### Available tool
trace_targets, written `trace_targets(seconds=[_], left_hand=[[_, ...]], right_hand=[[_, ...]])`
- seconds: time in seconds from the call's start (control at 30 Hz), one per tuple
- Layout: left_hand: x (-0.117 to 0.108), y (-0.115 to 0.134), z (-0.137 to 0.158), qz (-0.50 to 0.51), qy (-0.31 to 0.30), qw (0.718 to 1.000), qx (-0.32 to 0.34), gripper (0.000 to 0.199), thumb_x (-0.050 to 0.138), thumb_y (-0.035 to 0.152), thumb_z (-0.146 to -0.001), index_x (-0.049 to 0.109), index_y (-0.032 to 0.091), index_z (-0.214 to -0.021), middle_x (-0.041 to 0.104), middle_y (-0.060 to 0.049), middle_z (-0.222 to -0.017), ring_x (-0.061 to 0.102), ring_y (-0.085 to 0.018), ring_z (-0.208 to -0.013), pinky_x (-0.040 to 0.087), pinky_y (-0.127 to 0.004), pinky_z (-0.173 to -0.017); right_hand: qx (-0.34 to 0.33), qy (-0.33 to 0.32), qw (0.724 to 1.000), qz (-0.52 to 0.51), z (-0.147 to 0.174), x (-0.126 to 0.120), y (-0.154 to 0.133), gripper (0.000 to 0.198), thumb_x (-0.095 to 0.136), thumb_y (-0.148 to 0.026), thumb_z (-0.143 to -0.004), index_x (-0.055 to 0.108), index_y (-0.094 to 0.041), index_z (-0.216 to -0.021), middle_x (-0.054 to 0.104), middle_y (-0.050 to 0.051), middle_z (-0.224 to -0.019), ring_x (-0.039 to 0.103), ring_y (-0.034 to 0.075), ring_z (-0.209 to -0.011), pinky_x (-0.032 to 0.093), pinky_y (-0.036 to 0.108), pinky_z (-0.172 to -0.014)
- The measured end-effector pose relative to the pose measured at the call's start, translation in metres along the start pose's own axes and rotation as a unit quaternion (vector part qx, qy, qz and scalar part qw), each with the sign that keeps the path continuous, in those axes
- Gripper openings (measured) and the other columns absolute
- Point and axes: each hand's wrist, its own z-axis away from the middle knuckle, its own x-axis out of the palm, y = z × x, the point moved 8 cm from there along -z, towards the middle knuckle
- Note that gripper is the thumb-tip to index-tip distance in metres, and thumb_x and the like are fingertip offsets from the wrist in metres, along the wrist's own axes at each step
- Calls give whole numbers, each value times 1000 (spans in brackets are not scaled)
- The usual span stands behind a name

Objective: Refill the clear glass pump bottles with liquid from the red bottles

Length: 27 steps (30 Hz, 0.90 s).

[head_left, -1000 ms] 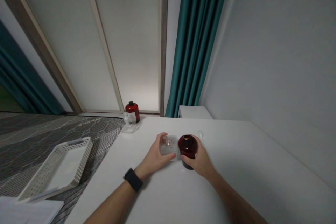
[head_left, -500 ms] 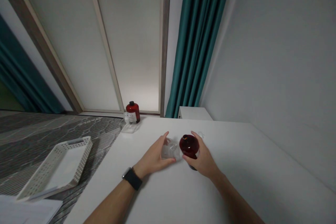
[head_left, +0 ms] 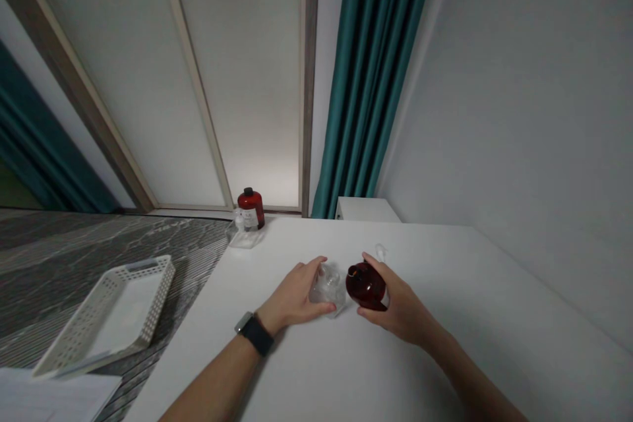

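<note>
My left hand [head_left: 295,295], with a dark watch on its wrist, is wrapped round a clear see-through container [head_left: 332,285] low over the white table. Its exact kind is hard to make out. Just to the right, my right hand [head_left: 401,308] grips a dark red bottle [head_left: 364,286]. The bottle is tilted, its neck end pointing up and left, close to the container but apart from it. Part of a white label shows by my right fingers. Behind that hand lies a small clear object [head_left: 380,252], too faint to name.
At the table's far left corner stands another red bottle [head_left: 251,206] with a black cap, beside a clear tray [head_left: 246,240]. A white perforated basket [head_left: 157,303] and papers [head_left: 54,392] lie left of the table [head_left: 336,369]. A white cabinet [head_left: 368,209] stands behind it.
Both hands have shifted slightly to the right, each still holding its thing. The red bottle has turned, and a gap between it and the clear container remains.
</note>
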Motion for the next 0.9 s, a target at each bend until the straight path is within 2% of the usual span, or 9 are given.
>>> trace_targets(seconds=[0.13,0.33,0.53,0.73,0.9], left_hand=[[0,12,-1,-34,-8,999,30,83,77,53,-71,45,16,-137,62,-17,-124,59,-36,-107,44,-51,-98],[0,21,-2,-73,-17,996,47,83,78,52,-70,45,16,-138,63,-17,-123,59,-37,-110,41,-52,-101],[-5,21,1,-70,6,996,53,83,77,53,-72,44,18,-139,64,-16,-123,61,-36,-110,39,-51,-101],[-4,19,1,-84,0,995,50,86,77,54,-72,42,15,-140,63,-18,-126,60,-37,-112,38,-53,-102],[-7,20,0,-78,4,995,55,85,77,56,-72,44,17,-140,61,-19,-131,60,-37,-113,38,-53,-102]], right_hand=[[-8,-26,999,25,7,-7,-3,91,76,-23,-71,33,-28,-151,57,13,-140,57,32,-127,50,46,-103],[-20,-61,996,60,7,-10,-6,94,78,-24,-69,33,-29,-152,61,11,-138,61,32,-123,52,46,-100],[-31,-55,994,93,6,-3,-11,89,78,-24,-68,38,-27,-148,60,13,-139,62,33,-122,51,50,-101],[-48,-45,993,103,8,-2,-11,83,78,-25,-68,42,-26,-144,62,14,-136,62,33,-120,51,50,-99],[-43,-53,992,102,8,-1,-9,97,86,-32,-61,40,-28,-146,61,14,-137,62,36,-120,50,52,-100]])
